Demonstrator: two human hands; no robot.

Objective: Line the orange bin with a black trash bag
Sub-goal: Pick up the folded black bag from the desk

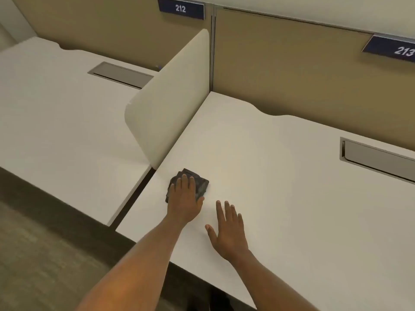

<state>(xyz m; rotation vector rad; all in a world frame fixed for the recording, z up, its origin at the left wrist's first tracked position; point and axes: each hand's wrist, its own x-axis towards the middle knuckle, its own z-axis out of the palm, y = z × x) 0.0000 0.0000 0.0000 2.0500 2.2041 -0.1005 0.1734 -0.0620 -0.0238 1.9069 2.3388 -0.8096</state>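
Note:
A folded black trash bag (201, 184) lies on the white desk (280, 187), near its left edge. My left hand (184, 198) rests flat on top of the bag, fingers spread over it and thumb at its right side. My right hand (228, 230) hovers open just to the right, palm down over the bare desk, holding nothing. No orange bin is in view.
A cream divider panel (170, 99) stands between this desk and the neighbouring desk (56, 108) on the left. Grey cable hatches (377, 160) (121, 74) sit at the back of each desk. Tan partition walls carry blue signs 212 (180, 8) and 213 (402, 50). Carpet floor (40, 254) is at lower left.

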